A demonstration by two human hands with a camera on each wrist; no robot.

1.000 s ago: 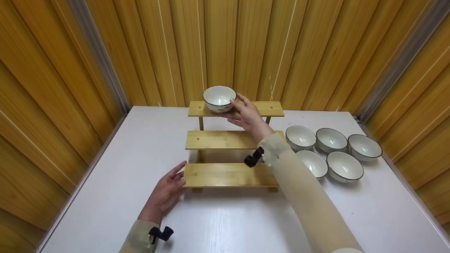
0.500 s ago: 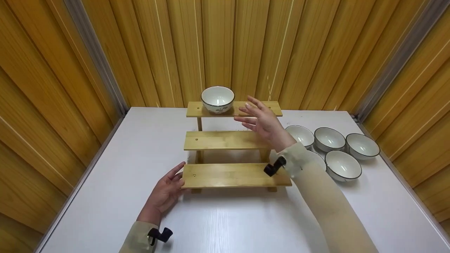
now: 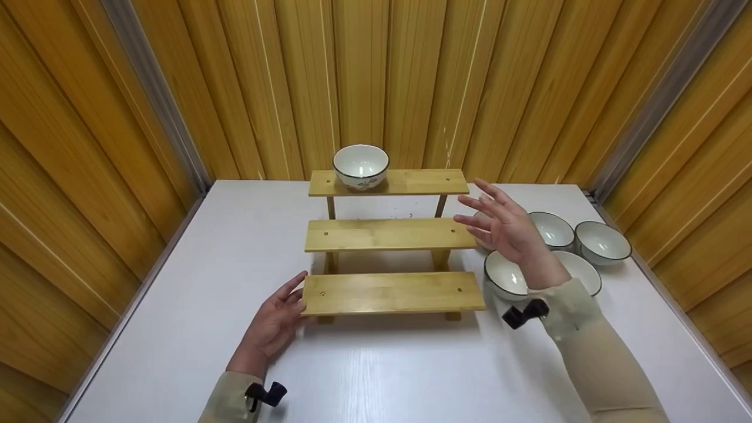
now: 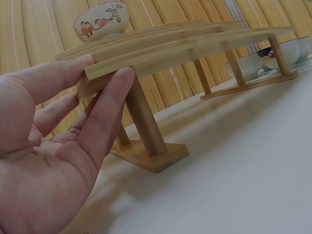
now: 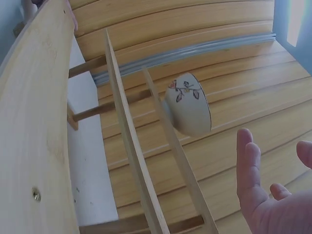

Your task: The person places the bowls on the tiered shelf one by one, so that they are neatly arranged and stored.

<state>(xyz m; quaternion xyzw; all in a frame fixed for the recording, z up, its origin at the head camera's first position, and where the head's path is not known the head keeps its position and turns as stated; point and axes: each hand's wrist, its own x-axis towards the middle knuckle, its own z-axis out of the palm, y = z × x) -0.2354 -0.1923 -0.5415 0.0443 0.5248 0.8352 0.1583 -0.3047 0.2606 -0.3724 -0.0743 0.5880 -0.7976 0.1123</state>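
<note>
Yellow-brown ribbed wood-grain walls (image 3: 411, 76) stand behind and beside the flat white table (image 3: 376, 376), straight grey metal posts (image 3: 156, 88) by its far corners.

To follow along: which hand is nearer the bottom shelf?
Left. The left hand pinches the bottom shelf at its left end; the right hand is apart from it, farther right.

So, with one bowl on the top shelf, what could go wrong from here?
1. The bowl stands on a top shelf with no raised edge; a bump might send it off.
2. The left grip holds one end of the lowest shelf; a sudden pull could rock that bowl.
3. The right grip is open near closely grouped bowls; a careless reach might knock them together.
</note>
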